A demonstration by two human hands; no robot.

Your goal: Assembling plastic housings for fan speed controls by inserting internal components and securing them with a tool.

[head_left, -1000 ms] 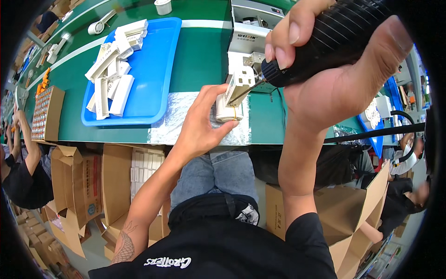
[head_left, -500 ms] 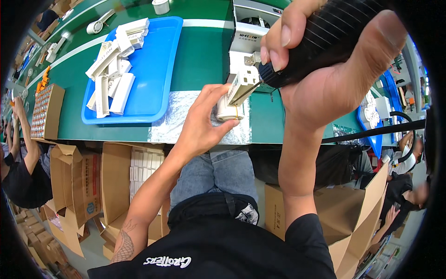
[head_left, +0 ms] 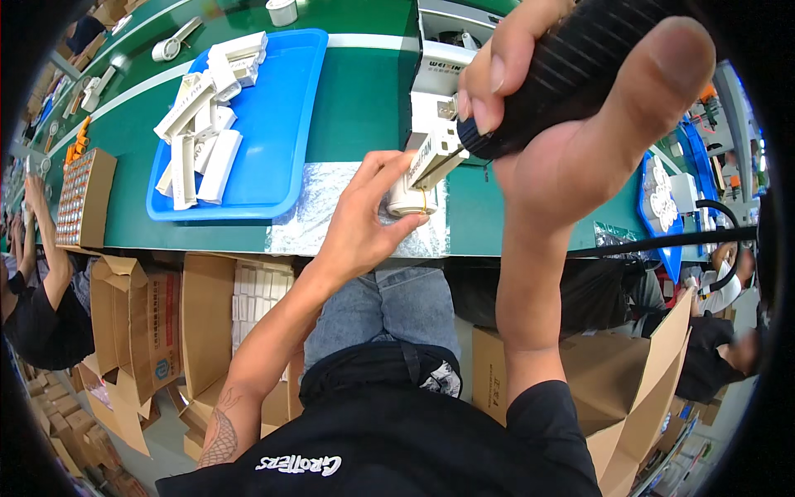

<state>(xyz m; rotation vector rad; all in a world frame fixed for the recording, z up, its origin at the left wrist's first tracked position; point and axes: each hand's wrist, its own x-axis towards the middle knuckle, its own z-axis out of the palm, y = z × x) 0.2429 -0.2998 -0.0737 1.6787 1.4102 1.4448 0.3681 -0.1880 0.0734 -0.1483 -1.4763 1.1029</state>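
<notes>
Leaning further right than a second ago, the white part stands beside a black driver, whose nose has shifted slightly left and toward you. Your left hand grips the part round its base, over the plastic sheet at the near edge of the green table. Your right hand holds the driver. Finding: driver work appears in progress; tip seating cannot be told.
</notes>
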